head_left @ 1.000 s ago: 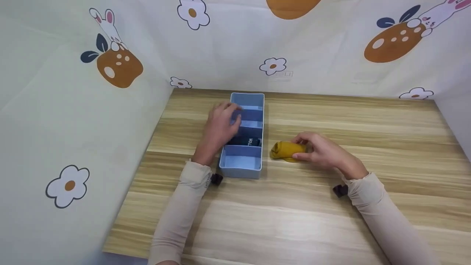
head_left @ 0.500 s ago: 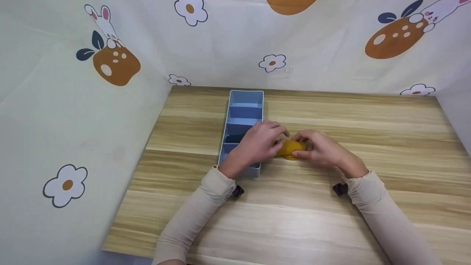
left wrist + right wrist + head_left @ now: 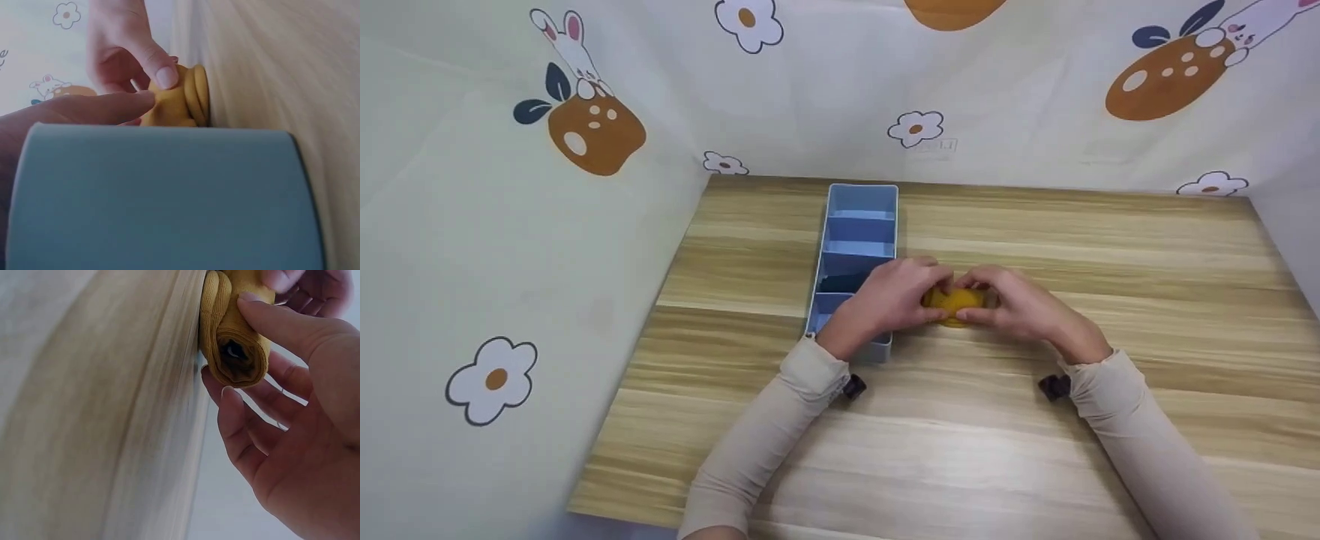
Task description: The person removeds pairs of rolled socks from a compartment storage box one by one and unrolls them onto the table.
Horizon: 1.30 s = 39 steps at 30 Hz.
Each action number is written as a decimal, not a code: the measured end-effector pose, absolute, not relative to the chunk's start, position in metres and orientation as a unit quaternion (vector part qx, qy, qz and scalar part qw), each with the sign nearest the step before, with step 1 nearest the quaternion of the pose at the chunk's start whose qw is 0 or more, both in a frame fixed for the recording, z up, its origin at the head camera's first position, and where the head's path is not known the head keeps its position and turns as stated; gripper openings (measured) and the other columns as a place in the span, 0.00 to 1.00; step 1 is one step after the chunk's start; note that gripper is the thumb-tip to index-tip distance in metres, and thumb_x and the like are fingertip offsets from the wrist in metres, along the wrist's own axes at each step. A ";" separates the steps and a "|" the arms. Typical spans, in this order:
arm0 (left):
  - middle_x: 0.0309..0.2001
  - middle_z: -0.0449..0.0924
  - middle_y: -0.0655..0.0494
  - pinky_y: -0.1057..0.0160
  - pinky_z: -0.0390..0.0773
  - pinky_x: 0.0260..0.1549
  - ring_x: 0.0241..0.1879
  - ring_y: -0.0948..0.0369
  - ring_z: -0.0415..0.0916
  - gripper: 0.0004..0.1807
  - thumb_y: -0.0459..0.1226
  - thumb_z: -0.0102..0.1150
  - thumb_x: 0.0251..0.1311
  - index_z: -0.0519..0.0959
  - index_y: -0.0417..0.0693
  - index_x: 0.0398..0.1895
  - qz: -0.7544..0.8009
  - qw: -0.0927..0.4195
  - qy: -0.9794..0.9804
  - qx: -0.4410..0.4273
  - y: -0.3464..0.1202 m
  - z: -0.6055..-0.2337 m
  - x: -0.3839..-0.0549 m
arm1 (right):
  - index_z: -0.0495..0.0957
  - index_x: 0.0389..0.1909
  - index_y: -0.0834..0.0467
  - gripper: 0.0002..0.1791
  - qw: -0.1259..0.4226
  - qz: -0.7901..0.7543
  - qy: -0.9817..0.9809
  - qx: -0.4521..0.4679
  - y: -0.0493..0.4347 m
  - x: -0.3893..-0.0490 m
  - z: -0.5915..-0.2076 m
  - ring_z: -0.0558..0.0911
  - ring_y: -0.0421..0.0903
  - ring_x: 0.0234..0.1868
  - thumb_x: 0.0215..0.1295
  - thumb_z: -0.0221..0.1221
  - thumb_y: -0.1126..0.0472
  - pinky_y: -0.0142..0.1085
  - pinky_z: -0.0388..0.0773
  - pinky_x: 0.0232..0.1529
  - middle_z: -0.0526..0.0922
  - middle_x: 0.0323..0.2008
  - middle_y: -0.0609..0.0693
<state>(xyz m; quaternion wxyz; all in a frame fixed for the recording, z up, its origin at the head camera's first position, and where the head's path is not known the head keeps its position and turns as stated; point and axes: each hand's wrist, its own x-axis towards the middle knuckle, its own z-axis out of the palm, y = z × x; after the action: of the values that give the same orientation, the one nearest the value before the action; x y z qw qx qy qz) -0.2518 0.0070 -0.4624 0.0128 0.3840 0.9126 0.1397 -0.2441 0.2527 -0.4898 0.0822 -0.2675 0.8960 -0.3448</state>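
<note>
A mustard-yellow rolled sock (image 3: 958, 302) lies on the wooden table, held between both hands. My right hand (image 3: 1021, 306) pinches its right end, thumb on the near side and fingers behind. At the other end, my left hand (image 3: 900, 294) grips with thumb and fingertips, its forearm crossing over the box's near end. The right wrist view shows the ribbed fabric of the sock (image 3: 242, 354) wound in a spiral with a hollow core. In the left wrist view the blue box wall (image 3: 163, 197) hides the lower part of that hand.
Left of the sock stands a long blue divided box (image 3: 862, 199). A dark folded item (image 3: 840, 282) sits in its third compartment from the back. Patterned sheeting (image 3: 810, 97) encloses the table (image 3: 1110, 247) at the back and sides.
My left hand has moved right from over the box to the sock's left end and now grips it. The right hand stays at the right end.
</note>
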 end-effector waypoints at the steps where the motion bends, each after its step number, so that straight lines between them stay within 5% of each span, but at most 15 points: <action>1: 0.50 0.85 0.59 0.59 0.85 0.49 0.47 0.60 0.81 0.20 0.52 0.76 0.65 0.83 0.56 0.55 0.137 0.013 0.912 0.386 0.007 -0.463 -0.252 | 0.85 0.57 0.57 0.20 0.080 -0.343 0.896 -0.269 0.253 -0.244 -0.490 0.86 0.53 0.54 0.67 0.75 0.55 0.54 0.81 0.60 0.90 0.53 0.54; 11: 0.55 0.84 0.56 0.55 0.85 0.57 0.53 0.56 0.83 0.26 0.47 0.76 0.66 0.79 0.56 0.65 0.128 0.015 0.913 0.386 0.008 -0.468 -0.250 | 0.81 0.61 0.54 0.23 0.080 -0.349 0.894 -0.268 0.255 -0.242 -0.487 0.85 0.51 0.57 0.69 0.74 0.55 0.51 0.81 0.57 0.87 0.55 0.51; 23: 0.54 0.84 0.55 0.55 0.84 0.57 0.50 0.56 0.85 0.16 0.44 0.65 0.74 0.83 0.50 0.59 0.089 -0.009 0.921 0.379 0.012 -0.469 -0.251 | 0.84 0.56 0.58 0.22 0.031 -0.305 0.910 -0.280 0.255 -0.244 -0.488 0.82 0.53 0.53 0.64 0.77 0.58 0.51 0.80 0.56 0.85 0.55 0.53; 31: 0.55 0.87 0.54 0.53 0.84 0.59 0.52 0.55 0.85 0.21 0.46 0.67 0.73 0.80 0.53 0.65 0.068 0.003 0.926 0.370 0.018 -0.469 -0.253 | 0.80 0.55 0.55 0.17 0.031 -0.324 0.906 -0.273 0.258 -0.243 -0.489 0.86 0.49 0.45 0.70 0.72 0.60 0.47 0.82 0.45 0.88 0.49 0.51; 39: 0.57 0.86 0.54 0.52 0.85 0.56 0.52 0.53 0.86 0.19 0.44 0.61 0.74 0.81 0.52 0.63 0.064 0.004 0.928 0.367 0.017 -0.468 -0.255 | 0.81 0.55 0.57 0.11 0.048 -0.331 0.899 -0.282 0.256 -0.246 -0.490 0.88 0.48 0.46 0.76 0.66 0.60 0.47 0.85 0.46 0.89 0.49 0.52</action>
<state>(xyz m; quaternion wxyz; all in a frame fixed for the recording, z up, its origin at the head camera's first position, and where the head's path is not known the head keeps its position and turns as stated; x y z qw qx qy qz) -0.2545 0.0174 -0.4677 0.0037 0.3668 0.9281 0.0643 -0.2455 0.2560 -0.4896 0.0479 -0.2822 0.8990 -0.3315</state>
